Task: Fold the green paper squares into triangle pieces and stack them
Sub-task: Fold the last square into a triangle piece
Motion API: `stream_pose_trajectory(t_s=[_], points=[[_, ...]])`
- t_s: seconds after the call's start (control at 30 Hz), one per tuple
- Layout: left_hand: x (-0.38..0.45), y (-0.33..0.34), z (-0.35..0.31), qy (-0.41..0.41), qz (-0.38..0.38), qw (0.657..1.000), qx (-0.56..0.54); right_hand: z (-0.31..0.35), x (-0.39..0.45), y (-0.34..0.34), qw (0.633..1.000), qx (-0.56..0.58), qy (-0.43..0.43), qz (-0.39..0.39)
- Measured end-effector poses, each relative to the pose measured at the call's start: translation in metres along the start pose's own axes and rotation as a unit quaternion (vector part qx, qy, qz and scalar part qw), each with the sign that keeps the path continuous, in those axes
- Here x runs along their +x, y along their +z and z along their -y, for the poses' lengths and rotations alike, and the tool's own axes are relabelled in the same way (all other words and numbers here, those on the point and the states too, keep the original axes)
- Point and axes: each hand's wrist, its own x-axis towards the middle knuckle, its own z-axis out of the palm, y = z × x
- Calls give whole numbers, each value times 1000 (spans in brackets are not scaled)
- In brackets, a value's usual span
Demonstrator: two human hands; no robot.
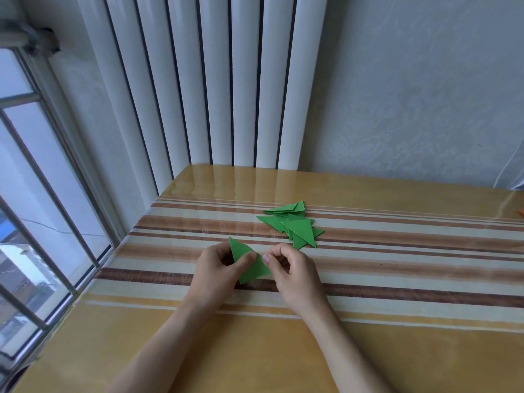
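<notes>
Nearest the camera, the left hand (217,268) and the right hand (286,268) both pinched one green paper triangle (249,265), thumbs on top, just above the striped table (397,285). Beyond them, close by, the pile of folded triangles (292,225) lay fanned out, not squared. I judged that uneven finger pressure could make the crease crooked, and a careless placing could scatter the loose pile more.

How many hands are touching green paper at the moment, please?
2: the left hand and the right hand both pinch the green piece near the table's window side. Neither touches the pile of folded triangles behind.
</notes>
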Motion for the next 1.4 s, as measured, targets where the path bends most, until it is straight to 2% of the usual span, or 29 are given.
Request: stream_pose_trajectory(t_s=[1.03,1.2,1.33,1.4], points=[[-1,-7,-8,-23,-70,996,-55,-9,5,-5,996,-53,55,-49],[-2,-2,-7,-35,-24,998,-43,-8,5,-2,998,-19,17,-60],[-5,2,-7,-35,29,998,-50,-1,2,1,1000,20,-17,7],[-4,1,-7,-31,37,998,-41,-1,1,1,999,18,-27,15]])
